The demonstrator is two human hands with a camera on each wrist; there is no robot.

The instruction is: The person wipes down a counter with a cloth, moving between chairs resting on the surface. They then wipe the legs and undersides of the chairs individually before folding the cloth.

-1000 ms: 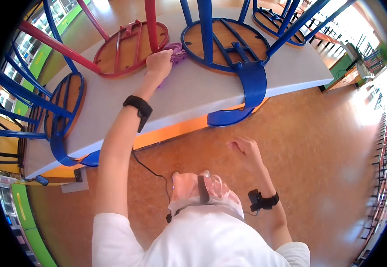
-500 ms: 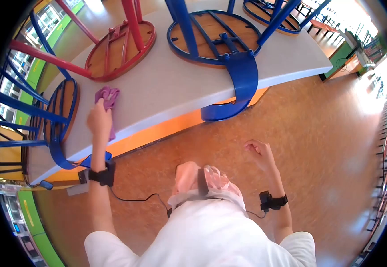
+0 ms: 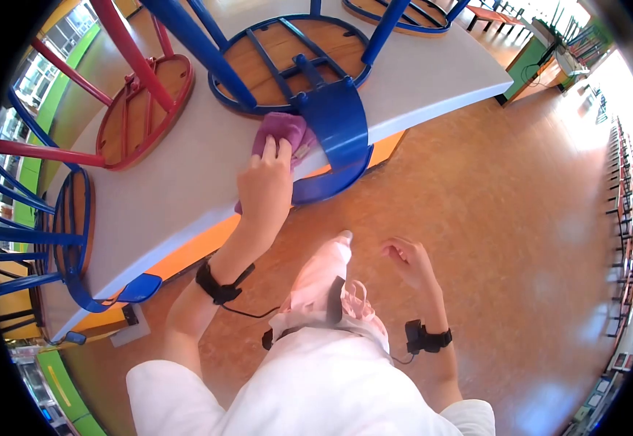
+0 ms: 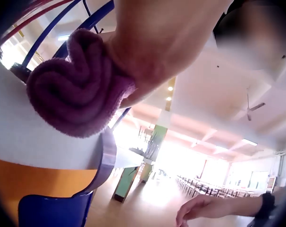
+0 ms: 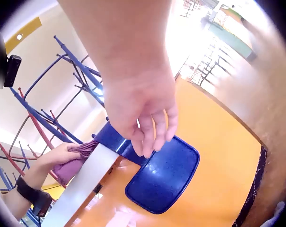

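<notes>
Since 0.5 s ago, my L hand (image 3: 267, 183), gripping purple cloth (image 3: 280, 129), moved beside blue chair (image 3: 262, 69); R hand (image 3: 411, 264) open, loosely curled. Snagging backrest (image 3: 339, 122) could tip chair.

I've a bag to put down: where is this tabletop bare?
Bare tabletop lies between the red chair and middle blue chair, and right of that chair's backrest. Crowded: the left end, with its blue chairs, and the edge where the left hand grips the purple cloth.
</notes>
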